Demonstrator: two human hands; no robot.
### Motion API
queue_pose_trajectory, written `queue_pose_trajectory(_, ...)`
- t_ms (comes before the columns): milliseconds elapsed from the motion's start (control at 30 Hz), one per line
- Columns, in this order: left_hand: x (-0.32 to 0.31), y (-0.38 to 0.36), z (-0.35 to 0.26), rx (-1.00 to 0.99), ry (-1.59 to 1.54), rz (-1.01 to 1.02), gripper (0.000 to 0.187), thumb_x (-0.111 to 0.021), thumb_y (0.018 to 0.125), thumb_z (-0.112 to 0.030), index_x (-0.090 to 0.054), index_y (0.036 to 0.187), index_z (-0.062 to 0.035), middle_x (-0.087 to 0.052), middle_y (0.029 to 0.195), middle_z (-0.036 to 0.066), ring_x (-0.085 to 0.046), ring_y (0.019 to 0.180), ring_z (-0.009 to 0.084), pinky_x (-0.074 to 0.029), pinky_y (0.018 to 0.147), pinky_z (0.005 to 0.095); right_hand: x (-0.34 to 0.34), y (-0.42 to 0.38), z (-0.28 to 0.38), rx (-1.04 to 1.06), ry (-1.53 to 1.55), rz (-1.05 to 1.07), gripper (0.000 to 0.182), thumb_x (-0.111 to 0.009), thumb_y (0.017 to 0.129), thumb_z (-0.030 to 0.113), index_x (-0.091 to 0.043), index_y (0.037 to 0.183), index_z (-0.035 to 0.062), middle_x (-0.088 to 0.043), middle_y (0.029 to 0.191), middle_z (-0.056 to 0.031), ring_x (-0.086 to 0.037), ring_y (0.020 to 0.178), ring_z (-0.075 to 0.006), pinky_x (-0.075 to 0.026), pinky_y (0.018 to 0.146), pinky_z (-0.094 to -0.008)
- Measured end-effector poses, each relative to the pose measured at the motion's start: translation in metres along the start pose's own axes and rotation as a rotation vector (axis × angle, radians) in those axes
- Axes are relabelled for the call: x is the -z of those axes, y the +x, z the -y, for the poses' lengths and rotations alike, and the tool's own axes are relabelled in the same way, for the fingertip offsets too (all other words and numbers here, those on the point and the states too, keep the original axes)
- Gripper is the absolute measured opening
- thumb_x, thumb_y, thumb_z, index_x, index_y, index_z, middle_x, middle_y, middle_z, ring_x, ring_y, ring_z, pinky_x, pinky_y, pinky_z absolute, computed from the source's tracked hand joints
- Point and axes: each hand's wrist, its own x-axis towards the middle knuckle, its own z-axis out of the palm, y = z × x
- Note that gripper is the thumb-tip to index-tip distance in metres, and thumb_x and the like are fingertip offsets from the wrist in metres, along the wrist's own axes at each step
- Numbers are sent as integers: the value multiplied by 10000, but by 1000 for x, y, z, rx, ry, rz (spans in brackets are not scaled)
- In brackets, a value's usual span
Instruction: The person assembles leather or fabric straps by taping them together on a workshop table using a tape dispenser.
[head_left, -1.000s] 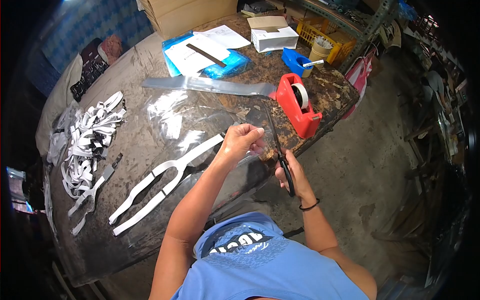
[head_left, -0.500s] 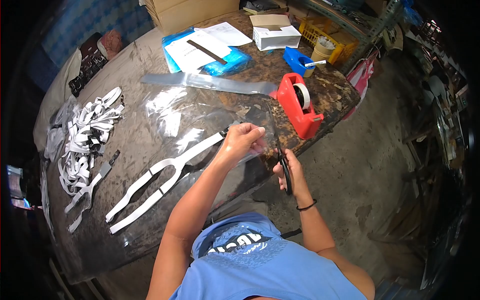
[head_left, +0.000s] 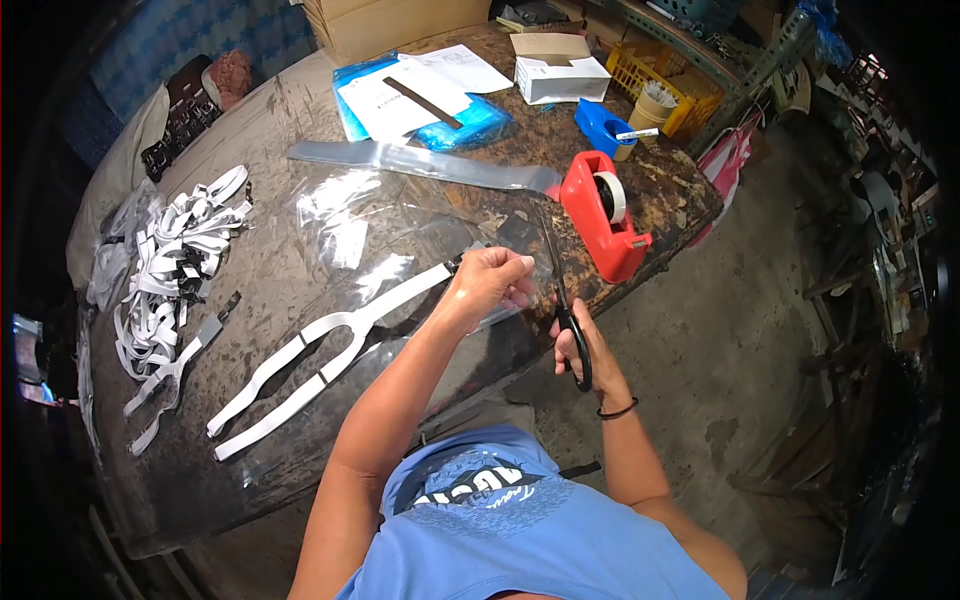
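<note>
My left hand [head_left: 494, 282] is closed, thumb against fingers, on the edge of a clear plastic sheet [head_left: 425, 220] spread over the table. In my right hand [head_left: 597, 355] is a pair of black-handled scissors [head_left: 573, 335], blades pointing away from me beside the sheet's right edge. A white Y-shaped elastic strap [head_left: 357, 322], which looks like suspenders, lies flat; its upper end reaches under my left wrist and hand, partly hidden. To the left rests a smaller strap with a grey tab [head_left: 208, 328].
A pile of white straps [head_left: 170, 260] covers the table's left side. Beyond the sheet lie a long clear plastic strip [head_left: 430, 165] and papers [head_left: 400, 100] on blue packaging. A red tape dispenser [head_left: 608, 225], blue holder [head_left: 602, 125] and white box [head_left: 560, 75] stand at right.
The scissors' handles have turned slightly and look a little wider apart. My left hand stays nearly in place on the plastic. The whole view has shifted slightly.
</note>
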Motion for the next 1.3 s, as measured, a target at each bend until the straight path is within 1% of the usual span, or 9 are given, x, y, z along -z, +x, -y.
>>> queue_pose_trajectory(267, -2, -1, -1, 3, 29, 41, 236, -636, 926, -256, -641, 849, -33, -673, 727, 67, -648, 632, 137, -490, 563, 258, -2, 5, 0, 31, -16, -58, 1016, -671, 724, 731, -373, 1348, -14, -466, 816, -14, -500, 560, -61, -467, 437, -213)
queue_pose_trajectory(467, -1, -1, -2, 10, 28, 56, 242, -654, 912, -281, -644, 887, -41, -679, 743, 66, -638, 651, 128, -508, 598, 260, -1, 9, 3, -4, 123, -143, 778, -773, 791, 469, -435, 1317, 5, -526, 769, -10, -473, 450, -61, -390, 373, -221)
queue_pose_trajectory(533, 6, -5, -2, -15, -17, 51, 240, -651, 915, -279, -641, 887, -40, -681, 750, 67, -638, 656, 128, -509, 596, 261, 8, 17, 10, -61, -194, -230, 629, -786, 801, 332, -498, 1258, 9, -595, 839, -46, -577, 558, -120, -475, 475, -286)
queue_pose_trajectory(600, 19, -15, -5, -74, -29, 22, 240, -645, 922, -272, -635, 891, -34, -685, 771, 73, -636, 656, 132, -512, 591, 263, 21, 36, -3, 115, -606, -385, 645, -787, 781, 341, -519, 1259, 2, -629, 1089, -187, -619, 1019, -304, -484, 861, -403)
queue_pose_trajectory(633, 29, -24, -10, -101, -90, 1, 242, -647, 921, -269, -635, 905, -28, -684, 773, 77, -637, 662, 136, -513, 591, 265, 21, 42, 6, 301, -827, -475, 623, -789, 781, 286, -517, 1266, 4, -628, 932, -160, -607, 834, -262, -489, 802, -386)
queue_pose_trajectory(700, 56, -48, -24, -207, -175, -77, 234, -653, 920, -258, -633, 914, -25, -684, 780, 92, -648, 670, 152, -522, 592, 269, 32, 47, 9, 203, -862, -430, 596, -722, 778, 226, -509, 1290, 7, -615, 1027, -179, -610, 843, -307, -482, 823, -408)
queue_pose_trajectory(933, 210, -220, -70, -954, -297, -617, 184, -585, 969, -212, -644, 1020, -45, -698, 927, 97, -673, 829, 185, -530, 660, 281, 35, 65, 13, 206, -1153, -287, 394, -661, 829, 193, -577, 1170, 13, -645, 929, -275, -616, 921, -446, -468, 803, -520)
queue_pose_trajectory(1167, 412, -588, -135, -1152, 177, -1301, 280, -539, 981, -249, -663, 1051, -9, -698, 1008, 127, -658, 946, 211, -547, 812, 339, 25, 66, 34, 351, -1132, -267, 370, -647, 877, 222, -618, 1175, 5, -636, 1123, -209, -601, 1046, -378, -470, 890, -443)
queue_pose_trajectory(1300, 325, -601, -168, -1377, 487, -1457, 306, -545, 975, -305, -607, 961, -5, -668, 899, 116, -625, 748, 203, -514, 621, 308, -63, 61, 38, 658, -917, 8, 263, -654, 869, 117, -648, 1116, 25, -658, 1067, -167, -618, 1001, -329, -487, 863, -393)
